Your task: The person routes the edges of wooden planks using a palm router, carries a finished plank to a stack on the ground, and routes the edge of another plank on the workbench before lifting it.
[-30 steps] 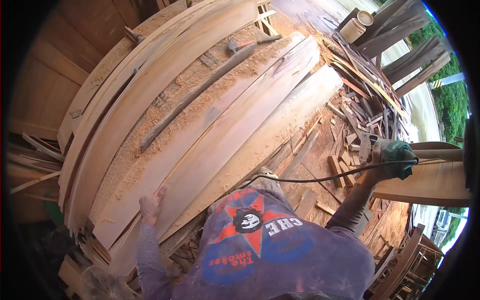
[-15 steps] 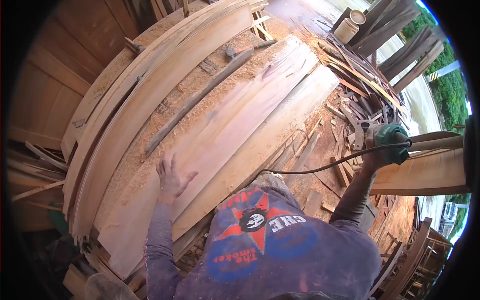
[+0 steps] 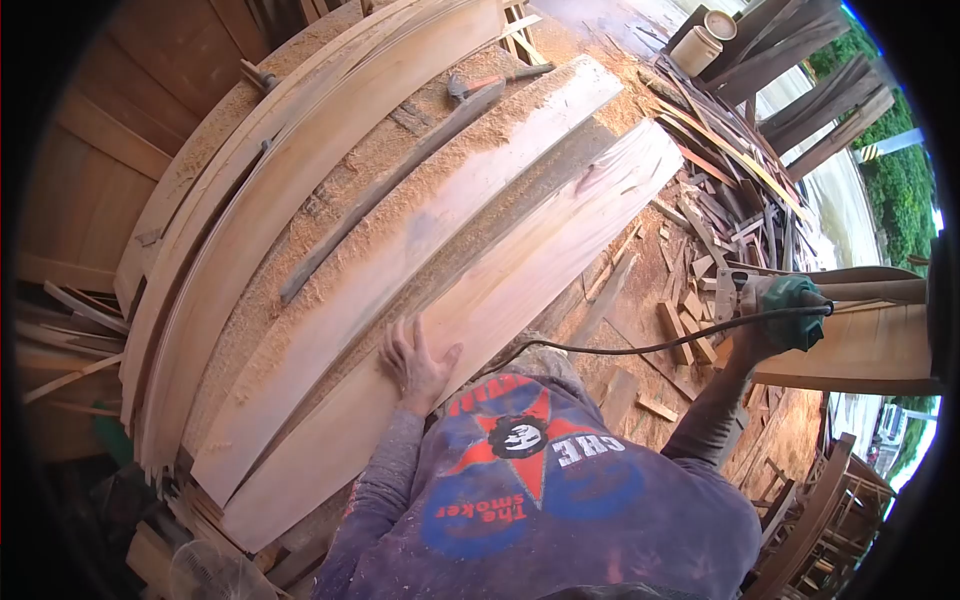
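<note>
My left hand (image 3: 415, 365) lies on the near plank (image 3: 500, 290), fingers spread toward its far edge and thumb on its face. My right hand (image 3: 752, 340) is held out to the right, wrapped round a green power tool (image 3: 790, 312) with a metal base. A dark cord runs from the tool back toward my body. Beyond the near plank, across a dusty gap, lies a second pale plank (image 3: 420, 235) with shavings along its far edge. A long dark strip of wood (image 3: 390, 190) rests farther back on the sawdust.
A hammer-like tool (image 3: 475, 88) lies beyond the planks. Curved boards (image 3: 270, 190) are stacked at the left. Scrap wood (image 3: 735, 215) is heaped on the right, below a pale container (image 3: 697, 50). A curved panel (image 3: 860, 345) stands at the far right.
My left hand and the near plank have moved right, toward my body; the plank now covers the one nearest me, and a gap shows behind it. The power tool remains in my right hand.
</note>
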The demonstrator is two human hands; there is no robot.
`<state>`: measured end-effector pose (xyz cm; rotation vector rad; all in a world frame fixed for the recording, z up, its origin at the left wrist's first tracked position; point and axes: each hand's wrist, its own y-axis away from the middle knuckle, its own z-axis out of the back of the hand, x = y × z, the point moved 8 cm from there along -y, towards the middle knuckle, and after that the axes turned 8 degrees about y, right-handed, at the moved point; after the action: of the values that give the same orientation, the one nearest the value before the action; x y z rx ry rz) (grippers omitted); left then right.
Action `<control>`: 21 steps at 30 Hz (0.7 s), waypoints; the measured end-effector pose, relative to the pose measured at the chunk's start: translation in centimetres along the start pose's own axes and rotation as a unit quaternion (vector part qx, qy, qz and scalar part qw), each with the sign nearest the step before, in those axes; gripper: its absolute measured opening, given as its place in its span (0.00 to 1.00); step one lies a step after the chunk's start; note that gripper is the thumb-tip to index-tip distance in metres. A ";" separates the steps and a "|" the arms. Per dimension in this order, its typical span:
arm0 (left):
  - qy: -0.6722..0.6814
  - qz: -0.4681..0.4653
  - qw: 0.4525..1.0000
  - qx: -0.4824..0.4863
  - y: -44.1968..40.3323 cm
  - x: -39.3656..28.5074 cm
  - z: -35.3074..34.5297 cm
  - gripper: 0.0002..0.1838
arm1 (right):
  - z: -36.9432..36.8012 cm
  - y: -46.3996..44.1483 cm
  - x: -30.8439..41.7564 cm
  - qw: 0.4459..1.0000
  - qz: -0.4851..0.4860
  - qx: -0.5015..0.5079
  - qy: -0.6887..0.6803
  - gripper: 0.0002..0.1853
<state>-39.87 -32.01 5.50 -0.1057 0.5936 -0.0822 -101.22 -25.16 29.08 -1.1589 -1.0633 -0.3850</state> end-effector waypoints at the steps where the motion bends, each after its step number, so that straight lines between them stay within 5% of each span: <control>1: 0.002 0.005 1.000 0.006 0.9 0.0 0.2 0.55 | 1.6 -1.1 -2.4 0.999 -0.018 0.018 -0.022 0.37; 3: 0.028 -0.031 0.983 0.177 2.1 -1.1 -0.9 0.56 | 0.9 -1.9 -3.0 0.997 -0.034 0.041 -0.046 0.36; 7: 0.010 -0.022 0.966 0.258 6.0 0.8 1.7 0.55 | -2.7 0.2 0.3 0.996 0.022 0.051 -0.073 0.40; 9: -0.147 -0.076 0.939 0.303 8.7 2.8 2.5 0.56 | -3.2 0.6 1.1 0.993 0.068 0.085 -0.053 0.42; 12: -0.107 -0.033 0.940 0.321 9.7 4.1 4.4 0.57 | -1.3 -0.3 -0.1 0.982 0.127 0.079 0.112 0.40; 14: -0.127 -0.040 0.940 0.315 9.5 3.4 4.5 0.57 | 0.4 -1.3 -4.1 0.985 -0.062 0.038 -0.155 0.40; 19: -0.090 -0.033 0.941 0.323 7.0 2.4 8.5 0.52 | -2.8 -0.1 -4.1 0.892 -0.212 0.009 -0.399 0.45; 20: -0.030 -0.031 0.954 0.297 6.6 3.4 9.9 0.49 | -3.5 -0.4 -1.1 0.989 -0.027 0.039 -0.138 0.45; 21: 0.028 -0.029 0.962 0.271 6.0 4.1 11.2 0.46 | -5.0 0.2 0.4 0.996 0.064 0.061 0.002 0.45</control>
<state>-29.89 -25.64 11.66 0.4122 0.6069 -0.3031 -98.47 -29.33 29.26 -1.1104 -0.9895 -0.2182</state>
